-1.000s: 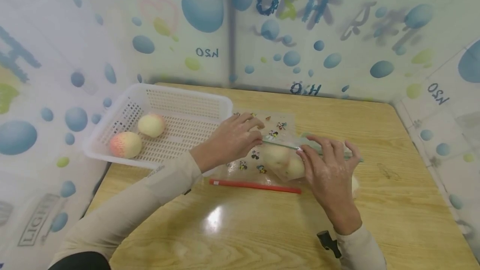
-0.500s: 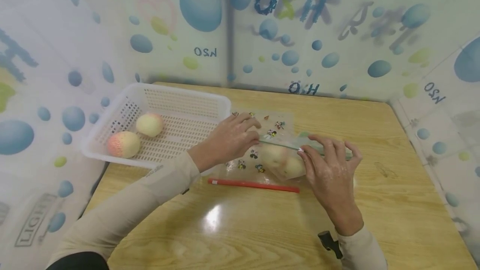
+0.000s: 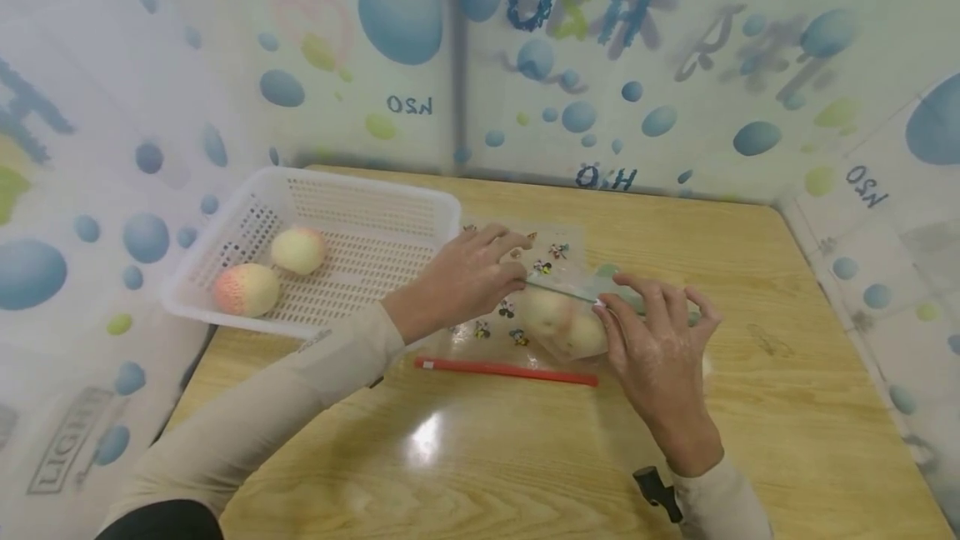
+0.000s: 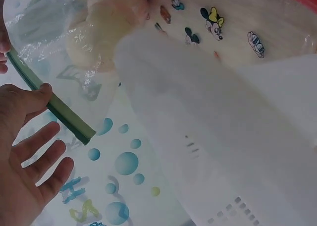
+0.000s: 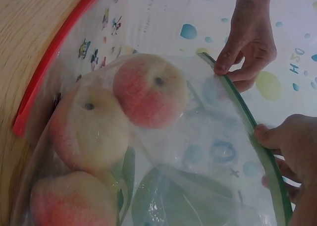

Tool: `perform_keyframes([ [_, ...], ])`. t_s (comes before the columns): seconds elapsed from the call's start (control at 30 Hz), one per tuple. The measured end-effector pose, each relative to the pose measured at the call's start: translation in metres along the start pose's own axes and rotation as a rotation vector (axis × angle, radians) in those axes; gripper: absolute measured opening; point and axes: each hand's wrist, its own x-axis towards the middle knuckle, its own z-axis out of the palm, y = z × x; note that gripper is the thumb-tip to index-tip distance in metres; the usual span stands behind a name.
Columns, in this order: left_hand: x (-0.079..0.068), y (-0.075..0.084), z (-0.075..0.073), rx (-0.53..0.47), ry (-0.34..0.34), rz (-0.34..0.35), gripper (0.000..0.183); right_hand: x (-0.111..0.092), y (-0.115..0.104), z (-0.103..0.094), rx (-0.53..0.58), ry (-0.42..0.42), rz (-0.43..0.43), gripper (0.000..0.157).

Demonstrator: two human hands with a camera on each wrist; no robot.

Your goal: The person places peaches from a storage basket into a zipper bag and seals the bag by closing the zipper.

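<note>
A clear zipper bag (image 5: 208,137) with a green seal strip (image 3: 558,288) has three peaches (image 5: 151,89) showing inside it. My left hand (image 3: 476,273) pinches one end of that strip between thumb and index finger; in the left wrist view the other fingers (image 4: 44,159) are spread apart. Farther along, my right hand (image 3: 663,348) pinches the strip with a small white slider (image 3: 598,303) by its thumb. In the right wrist view the strip runs from hand to hand, and the bag hangs down from it with the peaches at its bottom.
A second clear bag (image 3: 480,348) with cartoon prints and a red seal strip (image 3: 510,372) lies flat on the wooden table (image 3: 360,448). At the left stands a white plastic basket (image 3: 375,190) holding two peaches (image 3: 247,290). Printed wall sheets enclose the back and sides.
My left hand has shifted slightly right along the green strip, its index finger a little farther out. The right hand keeps nearly the same place. The head view has drifted slightly.
</note>
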Motion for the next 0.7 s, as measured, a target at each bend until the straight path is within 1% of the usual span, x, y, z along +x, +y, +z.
perform_keyframes([
  [0.1,0.0005,0.0011,0.0001,0.009,-0.013,-0.002,0.016,-0.0004,0.0002,-0.0006,-0.004,0.005,-0.001,0.013],
  [0.23,0.0009,0.0021,-0.0002,0.015,-0.034,-0.011,0.016,-0.0014,0.0022,-0.0023,-0.013,0.010,0.001,0.015],
  [0.53,-0.0009,0.0007,0.0006,-0.016,-0.062,-0.036,0.014,-0.0051,0.0057,-0.0040,-0.003,-0.002,0.028,0.017],
  [0.7,-0.0022,-0.0001,0.0004,-0.019,-0.078,-0.049,0.014,-0.0056,0.0073,-0.0053,-0.008,0.012,0.025,0.017],
])
